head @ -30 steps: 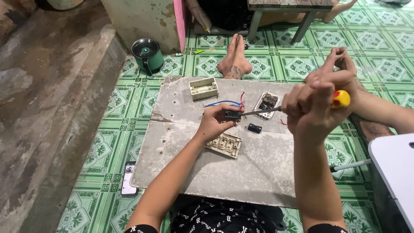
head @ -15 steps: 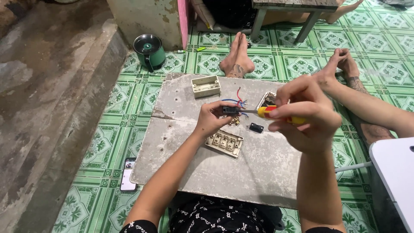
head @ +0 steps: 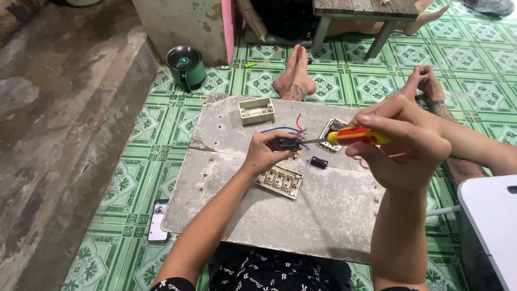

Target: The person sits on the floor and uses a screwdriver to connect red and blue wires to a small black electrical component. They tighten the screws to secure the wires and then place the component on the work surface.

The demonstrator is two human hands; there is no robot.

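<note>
In the head view, the person sits on a green patterned tile floor point(head: 177, 140) with a grey slab point(head: 323, 215) lying across the lap as a work surface. The left hand point(head: 265, 153) is closed around a small dark switch module point(head: 289, 143), which it holds a little above the middle of the slab. Blue and red wires point(head: 291, 128) run out of the module toward the far side. The right hand point(head: 401, 145) is closed around the red and yellow handle of a screwdriver point(head: 353, 136). The metal tip points left and meets the module, apparently at one of its terminal screws, but the contact point is too small to see clearly.

As far as the pictures show, the work is in the middle. The wires appear already joined to the module in hand, and I judge that a terminal screw is being turned now. Many parts are not yet assembled. A beige switch frame point(head: 279, 181) with several openings lies face up on the slab, just near the left hand. Another small black module point(head: 319, 162) lies loose to the right of it. A square plate point(head: 333, 132) rests at the far right of the slab, partly behind the screwdriver. A beige mounting box point(head: 256, 110) stands open at the far edge.

A phone point(head: 159, 220) lies on the floor left of the slab, and a green pot point(head: 186, 66) stands far left.
</note>
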